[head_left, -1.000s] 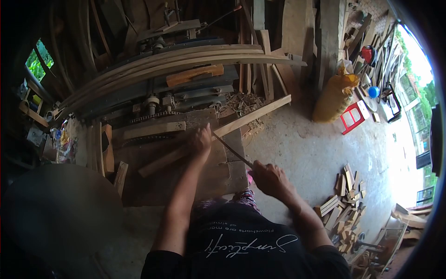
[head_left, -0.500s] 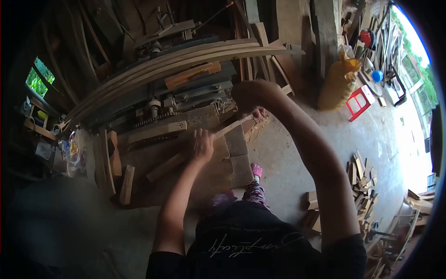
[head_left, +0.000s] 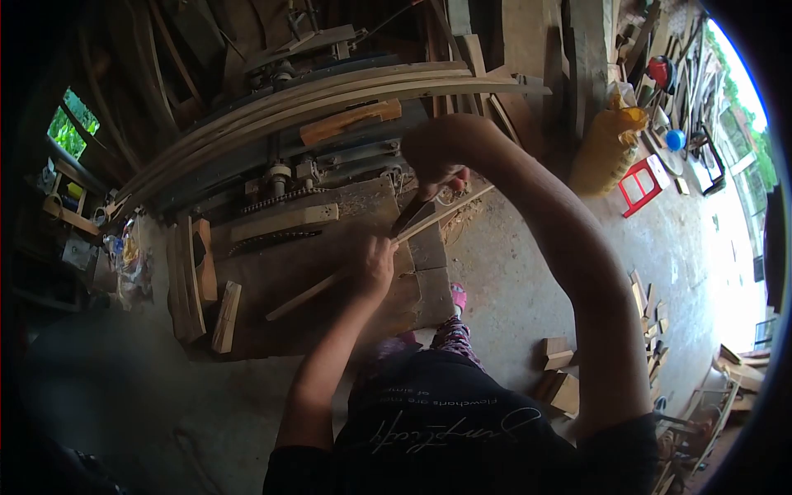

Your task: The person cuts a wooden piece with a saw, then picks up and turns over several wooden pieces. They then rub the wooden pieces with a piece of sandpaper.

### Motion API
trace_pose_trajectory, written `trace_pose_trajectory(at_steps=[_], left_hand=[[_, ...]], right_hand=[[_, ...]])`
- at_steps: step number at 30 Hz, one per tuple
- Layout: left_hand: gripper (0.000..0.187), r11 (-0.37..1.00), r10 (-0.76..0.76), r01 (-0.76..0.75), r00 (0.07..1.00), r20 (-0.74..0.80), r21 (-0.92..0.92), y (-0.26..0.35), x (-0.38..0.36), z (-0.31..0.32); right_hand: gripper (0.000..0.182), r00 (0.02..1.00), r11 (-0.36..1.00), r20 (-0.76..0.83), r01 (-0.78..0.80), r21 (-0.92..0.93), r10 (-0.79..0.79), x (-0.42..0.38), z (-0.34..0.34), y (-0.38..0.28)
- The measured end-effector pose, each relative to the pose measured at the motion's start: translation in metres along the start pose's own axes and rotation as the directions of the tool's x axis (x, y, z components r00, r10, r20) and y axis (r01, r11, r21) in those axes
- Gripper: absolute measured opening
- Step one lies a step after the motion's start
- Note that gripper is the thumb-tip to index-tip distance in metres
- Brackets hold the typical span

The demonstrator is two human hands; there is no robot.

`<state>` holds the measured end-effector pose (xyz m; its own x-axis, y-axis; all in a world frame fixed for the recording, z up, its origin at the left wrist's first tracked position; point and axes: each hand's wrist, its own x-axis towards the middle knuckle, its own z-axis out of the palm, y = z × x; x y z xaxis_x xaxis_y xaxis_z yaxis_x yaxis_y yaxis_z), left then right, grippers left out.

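A thin wooden strip (head_left: 445, 216) runs slantwise over the work surface (head_left: 346, 318), its lower end pointing left toward me. My left hand (head_left: 379, 266) is closed around the strip near its middle. Above the strip's far half, my right hand (head_left: 436, 172) grips a narrow dark tool (head_left: 407, 214) that slants down toward the left hand. The tool's end lies close to the left fingers, and its exact kind cannot be made out. Beyond the left hand, a pale wooden piece (head_left: 289, 219) with small holes rests beside a dark curved strip (head_left: 276, 239).
Long curved planks (head_left: 330, 92) span the machine behind the work surface, where a chain (head_left: 285, 200) shows. Short wooden blocks (head_left: 227, 318) stand at left. A yellow sack (head_left: 606, 153) and red plastic stool (head_left: 643, 186) are at right, with wood offcuts (head_left: 563, 392) on the floor.
My right hand has moved slightly up and left, away from the strip, and the dark tool now shows apart from it. My left hand has shifted a little to the right.
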<state>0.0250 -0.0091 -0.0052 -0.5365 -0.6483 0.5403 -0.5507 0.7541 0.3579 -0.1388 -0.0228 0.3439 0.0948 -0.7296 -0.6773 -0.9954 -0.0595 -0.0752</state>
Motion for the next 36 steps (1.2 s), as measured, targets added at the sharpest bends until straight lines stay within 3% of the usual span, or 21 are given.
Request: trace_pose_trajectory(at_steps=[2, 4, 5, 7, 9, 11, 13, 15, 17, 19, 23, 25, 26, 28, 31, 36], left_hand=[[0.014, 0.997, -0.077, 0.077, 0.997, 0.011, -0.01, 0.018, 0.009, -0.019], [0.016, 0.988, -0.152, 0.153, 0.988, 0.023, -0.023, 0.026, 0.017, -0.031], [0.018, 0.988, -0.14, 0.14, 0.99, 0.008, -0.065, 0.024, 0.024, -0.033], [0.021, 0.978, -0.127, 0.12, 0.991, -0.032, -0.168, 0.0, 0.022, -0.016], [0.02, 0.963, -0.197, 0.203, 0.979, 0.05, -0.18, -0.004, 0.029, -0.026], [0.021, 0.952, -0.22, 0.224, 0.974, 0.045, -0.207, -0.008, 0.027, -0.021], [0.022, 0.939, -0.252, 0.253, 0.967, 0.037, -0.234, -0.007, 0.029, -0.02], [0.025, 0.937, -0.306, 0.313, 0.95, 0.066, -0.158, -0.002, 0.038, -0.027], [0.026, 0.94, -0.305, 0.311, 0.95, 0.068, -0.141, -0.012, 0.047, -0.018], [0.028, 0.946, -0.292, 0.3, 0.953, 0.078, -0.127, -0.02, 0.048, -0.011], [0.025, 0.96, -0.221, 0.248, 0.957, 0.187, -0.132, -0.025, 0.043, -0.008], [0.026, 0.972, -0.217, 0.223, 0.973, 0.076, -0.078, -0.026, 0.039, -0.001], [0.026, 0.972, -0.217, 0.223, 0.973, 0.077, -0.077, -0.027, 0.039, 0.003], [0.028, 0.938, -0.343, 0.332, 0.93, 0.135, 0.099, -0.015, 0.045, -0.004], [0.031, 0.941, -0.313, 0.307, 0.949, 0.022, 0.14, -0.014, 0.046, 0.002], [0.033, 0.943, -0.315, 0.314, 0.949, -0.009, 0.114, -0.016, 0.045, 0.008]], right_hand=[[0.031, 0.999, 1.0, 0.027, -0.017, 0.0, 0.017, -0.006, 0.004, 0.003], [0.031, 0.999, 1.0, -0.047, 0.004, -0.029, -0.006, -0.027, 0.02, -0.006], [0.027, 0.924, 0.963, -0.333, 0.108, -0.246, -0.189, -0.027, 0.044, 0.001], [0.023, 0.821, 0.926, -0.511, 0.054, -0.373, -0.254, -0.028, 0.088, 0.002], [0.022, 0.77, 0.964, -0.61, 0.024, -0.265, -0.187, -0.013, 0.138, 0.011], [0.022, 0.719, 0.995, -0.69, -0.012, 0.104, 0.08, -0.005, 0.176, 0.012], [0.02, 0.702, 0.944, -0.684, 0.051, 0.326, 0.198, 0.013, 0.214, 0.022], [0.019, 0.753, 0.913, -0.603, 0.007, 0.408, 0.264, 0.024, 0.233, 0.022], [0.019, 0.683, 0.847, -0.657, 0.106, 0.521, 0.319, 0.05, 0.267, 0.024], [0.021, 0.68, 0.797, -0.619, 0.084, 0.598, 0.393, 0.065, 0.275, 0.013], [0.021, 0.68, 0.772, -0.619, 0.124, 0.624, 0.391, 0.085, 0.276, -0.006], [0.019, 0.694, 0.748, -0.606, 0.145, 0.648, 0.39, 0.097, 0.283, -0.011], [0.019, 0.675, 0.767, -0.648, 0.188, 0.614, 0.353, 0.103, 0.287, -0.012], [0.02, 0.682, 0.77, -0.641, 0.179, 0.613, 0.352, 0.109, 0.29, -0.014], [0.019, 0.7, 0.781, -0.624, 0.152, 0.606, 0.348, 0.114, 0.293, -0.016], [0.017, 0.693, 0.808, -0.631, 0.117, 0.577, 0.349, 0.109, 0.291, -0.024]])
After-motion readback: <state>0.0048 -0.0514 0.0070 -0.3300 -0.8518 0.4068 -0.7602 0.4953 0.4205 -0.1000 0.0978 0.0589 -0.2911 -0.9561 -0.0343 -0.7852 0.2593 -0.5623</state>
